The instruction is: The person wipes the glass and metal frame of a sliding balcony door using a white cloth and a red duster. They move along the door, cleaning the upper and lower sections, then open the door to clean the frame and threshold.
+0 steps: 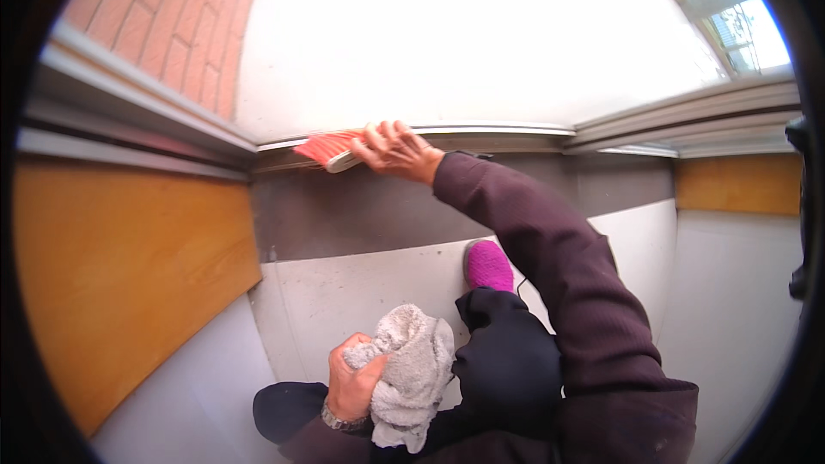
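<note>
My right hand point(396, 151) reaches forward and grips a brush with red bristles point(320, 147) and a pale head point(341, 161). The bristles point left and lie at the metal door track point(490, 132), near its left end. Part of the brush is hidden under my fingers. Close to my body, my left hand point(354, 377) holds a bunched grey terry cloth point(416, 374), which hangs down in folds. A metal watch band point(341, 422) circles the left wrist.
A dark sill strip point(361, 212) runs below the track, with pale flooring point(309, 309) before it. Wooden panels point(135, 251) flank the doorway, beside metal frames point(148, 103). My pink slipper point(490, 264) rests near the strip. Outside are a brick wall point(161, 19) and a bright surface point(438, 38).
</note>
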`<state>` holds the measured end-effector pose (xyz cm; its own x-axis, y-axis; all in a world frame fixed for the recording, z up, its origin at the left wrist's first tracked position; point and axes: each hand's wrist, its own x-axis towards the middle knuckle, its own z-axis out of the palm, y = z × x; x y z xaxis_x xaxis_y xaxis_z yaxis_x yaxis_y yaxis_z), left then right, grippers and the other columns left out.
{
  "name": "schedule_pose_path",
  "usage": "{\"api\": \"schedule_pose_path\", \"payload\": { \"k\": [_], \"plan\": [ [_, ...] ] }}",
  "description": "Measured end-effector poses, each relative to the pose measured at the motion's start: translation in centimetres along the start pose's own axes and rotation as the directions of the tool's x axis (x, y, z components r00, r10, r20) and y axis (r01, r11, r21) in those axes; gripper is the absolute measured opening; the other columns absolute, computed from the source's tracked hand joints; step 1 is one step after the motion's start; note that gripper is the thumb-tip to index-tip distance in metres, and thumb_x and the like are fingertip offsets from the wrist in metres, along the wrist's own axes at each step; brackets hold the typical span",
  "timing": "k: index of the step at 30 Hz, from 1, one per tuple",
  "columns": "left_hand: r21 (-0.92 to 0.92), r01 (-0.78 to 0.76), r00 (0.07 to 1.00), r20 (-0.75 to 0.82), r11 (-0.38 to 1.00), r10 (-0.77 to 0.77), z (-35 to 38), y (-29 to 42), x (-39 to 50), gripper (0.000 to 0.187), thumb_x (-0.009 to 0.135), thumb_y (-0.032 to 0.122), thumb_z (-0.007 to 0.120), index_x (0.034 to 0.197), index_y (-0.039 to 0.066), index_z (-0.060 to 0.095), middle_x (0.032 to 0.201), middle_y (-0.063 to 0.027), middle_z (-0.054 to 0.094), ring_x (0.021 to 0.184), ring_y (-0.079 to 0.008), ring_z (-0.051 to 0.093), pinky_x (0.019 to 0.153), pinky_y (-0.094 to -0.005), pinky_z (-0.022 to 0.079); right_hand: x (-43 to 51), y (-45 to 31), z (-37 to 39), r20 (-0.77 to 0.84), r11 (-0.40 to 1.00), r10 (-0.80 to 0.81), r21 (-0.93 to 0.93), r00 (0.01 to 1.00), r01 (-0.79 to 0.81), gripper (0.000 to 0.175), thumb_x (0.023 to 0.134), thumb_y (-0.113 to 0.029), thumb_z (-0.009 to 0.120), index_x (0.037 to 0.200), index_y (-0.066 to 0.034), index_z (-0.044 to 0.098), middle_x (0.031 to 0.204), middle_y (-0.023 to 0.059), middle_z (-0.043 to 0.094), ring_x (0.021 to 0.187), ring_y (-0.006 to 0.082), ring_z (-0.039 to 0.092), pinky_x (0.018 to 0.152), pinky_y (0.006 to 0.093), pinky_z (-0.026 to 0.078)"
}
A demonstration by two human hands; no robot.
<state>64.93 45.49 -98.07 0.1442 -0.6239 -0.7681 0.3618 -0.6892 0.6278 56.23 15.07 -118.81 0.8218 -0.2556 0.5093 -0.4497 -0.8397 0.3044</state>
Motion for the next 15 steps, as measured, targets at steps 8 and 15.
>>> {"api": "schedule_pose_path", "payload": {
  "k": [8, 15],
  "plan": [
    [0.077, -0.006, 0.980, 0.200, 0.997, -0.009, -2.0, -1.1, 1.1, 0.005, 0.084, 0.003, 0.062, 0.083, -0.001, 0.059, 0.078, -0.0048, 0.065, 0.069, -0.0087, 0.058, 0.062, -0.0263, 0.047, -20.2, 10.8, -11.8, 0.320, 0.868, 0.261, -0.491, 0.911, -0.077, 0.028, 0.088, -0.017, 0.059, 0.116, -0.0148, 0.060, 0.087, 0.0022, 0.058, 0.078, 0.0142, 0.058, 0.069, 0.0307, 0.047],
    [0.039, 0.012, 0.961, 0.276, 0.999, -0.022, -2.6, -2.1, 2.0, 0.005, 0.085, 0.003, 0.061, 0.083, -0.002, 0.060, 0.078, -0.0066, 0.065, 0.069, -0.0111, 0.061, 0.063, -0.0280, 0.050, -27.1, 9.7, -20.8, 0.484, 0.122, 0.864, -0.468, -0.138, -0.875, 0.036, 0.084, -0.025, 0.063, 0.106, 0.0011, 0.052, 0.095, 0.0271, 0.067, 0.084, 0.0445, 0.068, 0.070, 0.0556, 0.054]
  ]
}}
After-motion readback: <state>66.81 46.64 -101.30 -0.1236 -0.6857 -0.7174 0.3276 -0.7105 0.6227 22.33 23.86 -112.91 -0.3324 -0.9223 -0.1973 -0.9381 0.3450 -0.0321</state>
